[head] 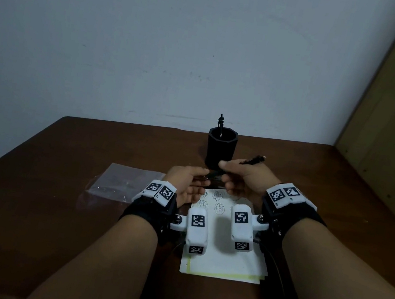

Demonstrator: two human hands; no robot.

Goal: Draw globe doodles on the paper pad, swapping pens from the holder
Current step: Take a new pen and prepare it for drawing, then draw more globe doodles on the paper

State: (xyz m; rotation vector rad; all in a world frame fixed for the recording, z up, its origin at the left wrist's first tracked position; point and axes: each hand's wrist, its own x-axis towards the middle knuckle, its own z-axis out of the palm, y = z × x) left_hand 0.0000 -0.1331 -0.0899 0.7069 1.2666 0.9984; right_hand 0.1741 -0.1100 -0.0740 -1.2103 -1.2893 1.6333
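A: Head view. L hand (185, 183)?
B: Thumb & forefinger pinched on near end of black pen (213, 175). Other fingers loosely out below, palm turned inward.
A: R hand (246, 176)?
B: Curled round the same pen's middle, thumb on top. Back end poking out up & to the right, past the knuckles. Cap or barrel at the L fingertips? Can't tell, too dark.
A: Pen vs. the rest?
B: Held in the air, spanning fingertips to fingertips, over far edge of paper pad (222, 262). Directly under the fingers, globe doodles (218, 207), approx. two rows, some hidden by the hands.
A: Holder?
B: Just beyond R fingertips, black pen holder (220, 147), upright on table (55, 191). Inside it, 2nd pen (220, 124), upright, top end sticking over the rim.
A: Anything else?
B: Left of L fingers, clear plastic bag (121, 183), flat, apart from pad. On both wrists, white marker bands (161, 190) w/ black squares. Behind holder, pale wall (157, 39).
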